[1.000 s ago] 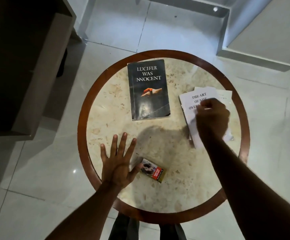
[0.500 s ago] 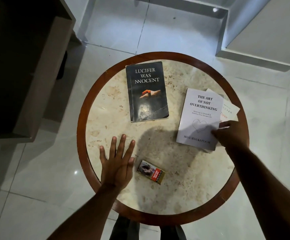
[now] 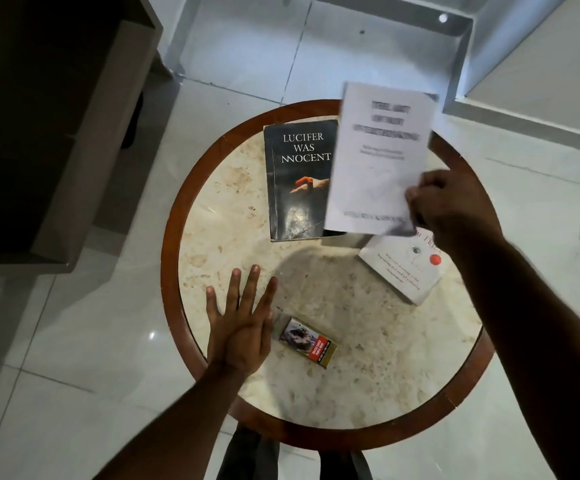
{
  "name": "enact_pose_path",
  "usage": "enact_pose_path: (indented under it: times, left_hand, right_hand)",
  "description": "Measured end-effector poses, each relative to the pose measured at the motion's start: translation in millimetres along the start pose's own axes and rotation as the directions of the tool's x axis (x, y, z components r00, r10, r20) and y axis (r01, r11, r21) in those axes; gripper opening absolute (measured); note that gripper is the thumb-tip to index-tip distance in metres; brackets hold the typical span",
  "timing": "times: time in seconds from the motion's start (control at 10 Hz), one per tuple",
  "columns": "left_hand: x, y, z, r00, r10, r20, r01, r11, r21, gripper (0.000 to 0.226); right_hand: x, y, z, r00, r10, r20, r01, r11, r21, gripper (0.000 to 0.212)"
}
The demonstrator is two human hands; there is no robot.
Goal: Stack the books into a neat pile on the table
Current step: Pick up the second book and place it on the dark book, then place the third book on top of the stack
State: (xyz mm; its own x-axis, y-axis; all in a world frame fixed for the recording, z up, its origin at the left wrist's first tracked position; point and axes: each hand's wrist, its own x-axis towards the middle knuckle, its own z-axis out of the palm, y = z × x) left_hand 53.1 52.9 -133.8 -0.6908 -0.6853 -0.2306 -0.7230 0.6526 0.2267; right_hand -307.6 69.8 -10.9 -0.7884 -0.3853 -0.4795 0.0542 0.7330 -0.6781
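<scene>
A black book [image 3: 297, 183] titled "Lucifer Was Innocent" lies flat at the far side of the round marble table [image 3: 368, 368]. My right hand [image 3: 451, 206] grips the lower right corner of a white book [image 3: 378, 157], blurred by motion and lifted above the table, its left edge overlapping the black book. A second white book [image 3: 404, 268] with a red dot lies on the table's right side, partly under my right hand. My left hand [image 3: 242, 327] rests flat on the near left edge of the table, fingers spread.
A small gold and red packet [image 3: 307, 342] lies just right of my left hand. A dark wooden cabinet [image 3: 46, 126] stands to the left of the table. White tiled floor surrounds the table, with a white ledge [image 3: 524, 109] behind it on the right.
My right hand has lifted the white book off the other white book and carried it left and farther away, toward the black book. The lower white book is now uncovered. My left hand stayed put.
</scene>
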Motion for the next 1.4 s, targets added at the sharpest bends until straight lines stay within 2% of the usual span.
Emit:
enact_pose_path:
  times: [0.1, 0.2, 0.3, 0.4, 0.5, 0.6, 0.7, 0.8, 0.9, 1.0, 1.1, 1.2, 1.3, 1.4]
  left_hand:
    - [-1.5, 0.1, 3.6, 1.0, 0.008, 0.0, -0.008, 1.0, -0.001, 0.059]
    - [-0.5, -3.5, 7.3, 1.0, 0.006, -0.006, -0.006, 1.0, 0.017, 0.059]
    - [-0.8, -3.3, 9.4, 1.0, 0.013, -0.018, -0.012, 1.0, 0.024, 0.059]
    - [-0.3, -2.8, 9.2, 0.999, 0.01, -0.035, -0.009, 1.0, 0.019, 0.059]
    - [-0.2, -1.9, 6.5, 1.0, 0.009, -0.026, -0.009, 1.0, 0.012, 0.058]
    - [-0.8, 0.7, 2.1, 1.0, 0.017, -0.019, -0.017, 1.0, 0.015, 0.057]
    - [0.0, 4.1, -1.4, 1.0, 0.003, -0.012, -0.002, 0.999, 0.043, 0.057]
    - [1.1, 5.6, -3.2, 1.0, -0.005, -0.001, 0.005, 0.999, 0.048, 0.058]
    - [1.0, 4.9, -3.0, 1.0, 0.001, 0.0, -0.001, 0.999, 0.048, 0.058]
    - [0.2, 4.3, -1.7, 1.0, 0.006, -0.011, -0.006, 0.998, 0.056, 0.06]
    - [0.0, 4.8, -0.5, 0.999, 0.008, -0.032, -0.006, 0.999, 0.054, 0.062]
    - [-0.1, 3.9, -0.6, 0.999, 0.005, -0.037, -0.004, 0.999, 0.044, 0.061]
    - [-1.5, 3.2, 0.2, 0.999, 0.008, -0.042, -0.007, 1.0, 0.029, 0.058]
    - [-0.8, 3.5, 2.0, 0.998, 0.009, -0.061, -0.006, 0.999, 0.045, 0.058]
  right_hand:
    - [12.7, -26.5, 44.7, 1.0, -0.013, 0.018, 0.012, 1.0, 0.022, 0.023]
    - [19.0, -27.2, 77.7, 0.999, 0.031, 0.044, -0.03, 0.999, -0.019, 0.018]
    - [21.6, -16.0, 93.2, 0.999, 0.038, 0.032, -0.037, 0.998, -0.042, 0.008]
    - [21.3, -8.1, 86.4, 0.997, 0.046, 0.064, -0.043, 0.998, -0.048, 0.017]
    - [0.2, 9.6, 57.6, 0.987, -0.012, -0.16, 0.008, 1.0, -0.024, 0.026]
    - [-32.8, 49.6, 32.0, 0.827, 0.191, -0.528, -0.145, 0.981, 0.127, 0.045]
    - [-57.2, 84.5, 32.2, 0.651, 0.619, -0.44, -0.57, 0.781, 0.255, 0.076]
    - [-68.5, 100.2, 40.5, 0.7, 0.592, -0.4, -0.569, 0.801, 0.189, 0.074]
    - [-69.3, 97.8, 40.0, 0.702, 0.614, -0.361, -0.469, 0.779, 0.415, 0.059]
    - [-64.8, 93.6, 31.4, 0.697, 0.664, -0.272, -0.475, 0.711, 0.518, 0.047]
    - [-61.5, 74.4, 18.0, 0.747, 0.643, -0.171, -0.417, 0.653, 0.632, 0.031]
    - [-53.6, 44.9, -1.9, 0.877, 0.466, -0.118, -0.297, 0.718, 0.63, 0.022]
    - [-54.7, 8.0, -14.7, 0.975, 0.223, 0.017, -0.187, 0.771, 0.609, 0.013]
    - [-36.5, -29.9, 16.5, 0.966, 0.188, 0.176, -0.257, 0.764, 0.591, 0.018]
